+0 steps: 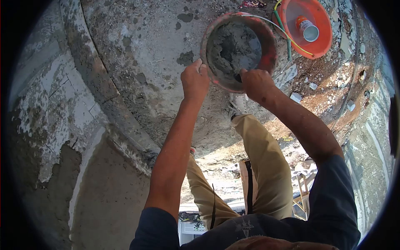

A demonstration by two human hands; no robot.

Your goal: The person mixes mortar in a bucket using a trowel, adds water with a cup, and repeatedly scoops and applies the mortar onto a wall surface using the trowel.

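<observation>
A mortar-smeared reddish bucket [270, 62] stands on the ground ahead of me, with wet grey mortar [233, 43] inside. My left hand [195, 81] is closed on its near left rim. At the near right rim, my right hand [256, 82] is closed around a dark-handled tool [238, 78]. Only a small dark part of that tool shows; my fist and the mortar hide the rest, so its kind is unclear.
An orange bucket [326, 43] at the upper right holds a can [310, 33]. A green and yellow cord [288, 48] hangs by it. Rubble [296, 97] lies to the right. A curved concrete edge [98, 68] and a plastered surface [112, 191] are on the left.
</observation>
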